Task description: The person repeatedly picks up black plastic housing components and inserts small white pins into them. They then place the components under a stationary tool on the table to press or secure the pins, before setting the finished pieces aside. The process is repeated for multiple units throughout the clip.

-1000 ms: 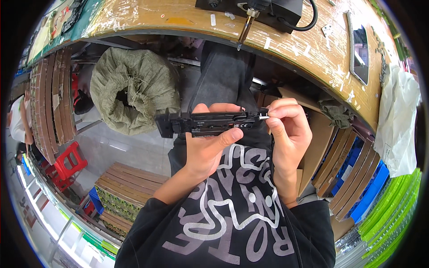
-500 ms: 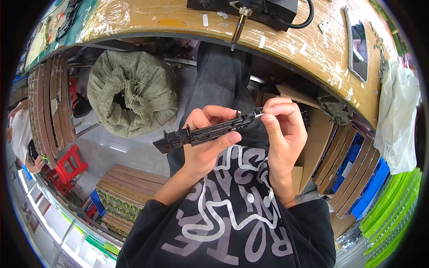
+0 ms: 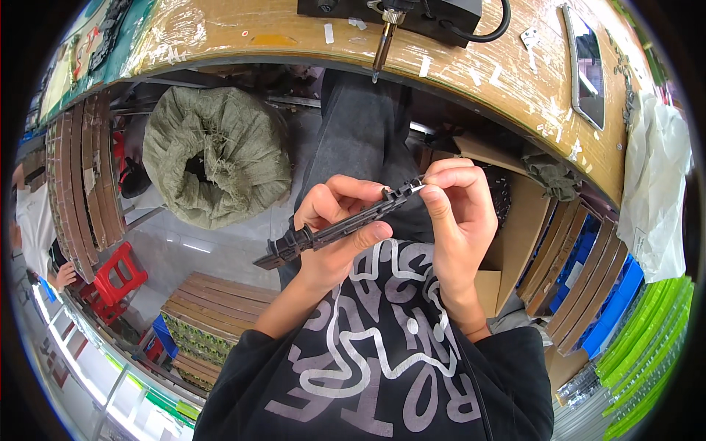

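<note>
A long, slim black plastic part, ribbed and notched along its length, lies slantwise across my lap in the air. My left hand is closed round its middle, with the thumb along the near side and the fingers behind it. The wide flat end sticks out to the left. At the upper right end, my right hand pinches a tiny silvery piece between thumb and forefinger, against the tip of the black part. The fingertips hide most of this piece, so its kind does not show.
Ahead is a wooden workbench with a black machine whose metal tip points down over the edge. A phone-like device lies there. A green woven sack, a red stool, stacked trays and a cardboard box surround me.
The black part has rolled in my left hand, showing a narrower side upward. Both hands have shifted slightly left in the view. My right hand still pinches at the same end.
</note>
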The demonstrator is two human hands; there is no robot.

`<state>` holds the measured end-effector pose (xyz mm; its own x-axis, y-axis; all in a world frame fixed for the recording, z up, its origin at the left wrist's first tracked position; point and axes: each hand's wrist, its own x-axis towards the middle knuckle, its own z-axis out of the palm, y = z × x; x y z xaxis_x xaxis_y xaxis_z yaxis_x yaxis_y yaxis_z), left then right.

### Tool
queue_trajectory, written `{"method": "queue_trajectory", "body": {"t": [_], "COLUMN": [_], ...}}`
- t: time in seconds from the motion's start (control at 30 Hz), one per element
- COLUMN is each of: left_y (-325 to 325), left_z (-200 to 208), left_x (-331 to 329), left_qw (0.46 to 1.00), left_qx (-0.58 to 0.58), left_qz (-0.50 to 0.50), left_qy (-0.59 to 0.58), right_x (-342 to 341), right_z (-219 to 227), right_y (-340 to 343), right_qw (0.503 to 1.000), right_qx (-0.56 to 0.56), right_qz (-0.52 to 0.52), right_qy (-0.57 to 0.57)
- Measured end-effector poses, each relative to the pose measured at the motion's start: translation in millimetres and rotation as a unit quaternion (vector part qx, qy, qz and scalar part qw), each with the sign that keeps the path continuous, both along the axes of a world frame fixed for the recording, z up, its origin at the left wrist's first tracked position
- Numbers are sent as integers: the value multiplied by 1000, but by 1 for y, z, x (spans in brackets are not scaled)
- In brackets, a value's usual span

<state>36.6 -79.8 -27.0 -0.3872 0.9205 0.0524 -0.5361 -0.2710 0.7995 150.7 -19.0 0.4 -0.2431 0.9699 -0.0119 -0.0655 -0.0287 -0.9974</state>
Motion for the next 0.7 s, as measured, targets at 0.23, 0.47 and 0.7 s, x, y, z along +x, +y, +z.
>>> {"method": "queue_trajectory", "body": {"t": [0.23,0.47,0.7], "left_y": [-2,-1,11], "left_z": [-1,-1,-7], "left_x": [0,-7,-15], "left_qw": [1000,999,994], "left_qx": [17,26,16], "left_qz": [-9,-36,-2], "left_qy": [-2,7,110], "right_x": [3,5,6], "right_z": [3,-3,-12], "right_y": [0,4,15], "right_qw": [999,997,995], "right_qx": [-48,-13,34], "right_qz": [21,63,68], "right_qy": [14,44,68]}}
